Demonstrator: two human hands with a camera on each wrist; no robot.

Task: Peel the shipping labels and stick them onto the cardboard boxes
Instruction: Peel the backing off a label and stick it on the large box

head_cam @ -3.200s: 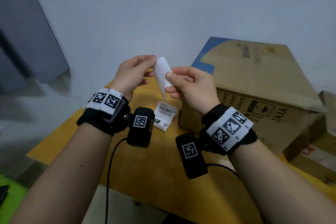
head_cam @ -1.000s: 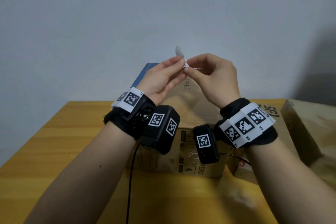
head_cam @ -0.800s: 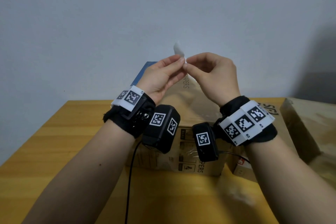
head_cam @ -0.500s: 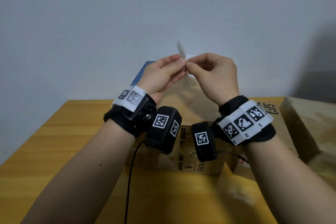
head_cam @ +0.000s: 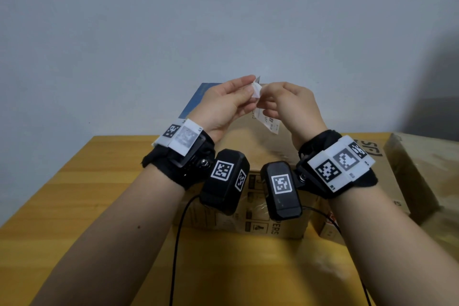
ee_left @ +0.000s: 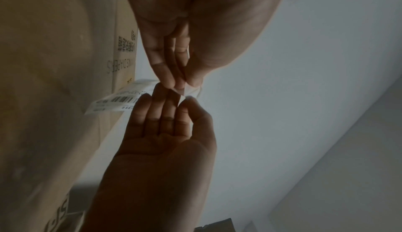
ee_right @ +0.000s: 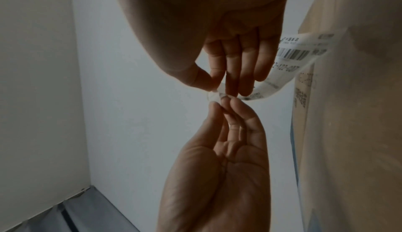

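A white shipping label [head_cam: 269, 124] with a barcode hangs between my raised hands, above the big cardboard box [head_cam: 250, 143]. My left hand [head_cam: 250, 87] pinches the label's top corner between thumb and fingers. My right hand [head_cam: 263, 90] pinches the same end just beside it, fingertips almost touching the left's. In the left wrist view the left hand [ee_left: 174, 98] meets the right hand [ee_left: 180, 85] at a small lifted flap, and the label [ee_left: 113, 102] trails off left. In the right wrist view the label [ee_right: 293, 55] curls away behind the left hand's fingers [ee_right: 243, 74].
The big box stands on a yellow wooden table [head_cam: 99, 194] against a grey wall. A second cardboard box [head_cam: 417, 171] lies at the right, and a small box [head_cam: 327, 230] sits low between them. Cables from the wrist cameras hang over the table's front.
The label's free end, which stuck up above the fingertips, now hangs down below the right hand with its print showing. Both hands stay together at about the same height.
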